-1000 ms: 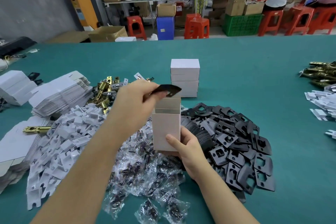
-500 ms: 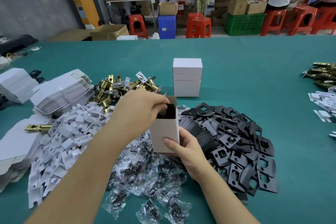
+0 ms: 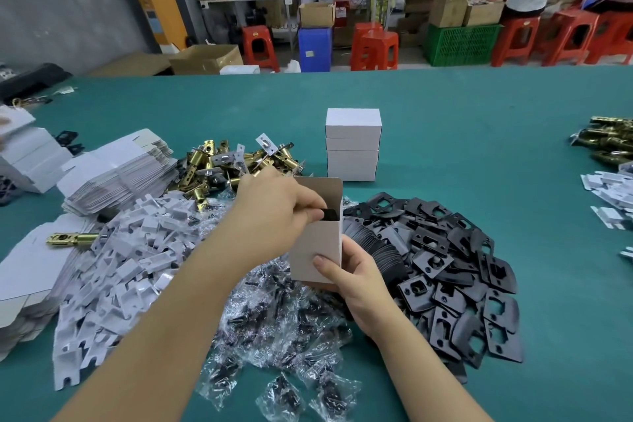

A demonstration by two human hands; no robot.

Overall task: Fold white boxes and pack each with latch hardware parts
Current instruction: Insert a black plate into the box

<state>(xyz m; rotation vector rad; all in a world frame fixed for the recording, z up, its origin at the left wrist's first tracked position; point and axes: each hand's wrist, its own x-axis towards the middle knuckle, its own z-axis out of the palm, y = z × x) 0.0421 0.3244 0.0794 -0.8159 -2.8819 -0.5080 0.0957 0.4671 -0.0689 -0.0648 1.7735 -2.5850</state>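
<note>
Down goes the black plate [image 3: 331, 214], carried a second ago above the open white box [image 3: 317, 243] and now sunk into its mouth, only a dark edge showing. Left hand [image 3: 277, 212] curls over the opening, fingertips pinching that plate at the rim. Right hand [image 3: 356, 279] grips the box from below, thumb pressed flat on its front face, holding it upright above the desk [image 3: 445, 120] with the top flap standing open. Just right of the box lies the heap of black plates [image 3: 455, 271]; beneath the hands, bagged screws [image 3: 281, 336] in clear plastic; to the left, white plastic pieces [image 3: 126, 267] and brass latches [image 3: 222, 164]. Behind, a stack of closed white boxes [image 3: 352, 144] stands on the green surface, and flat box blanks [image 3: 116, 168] sit far left.
</note>
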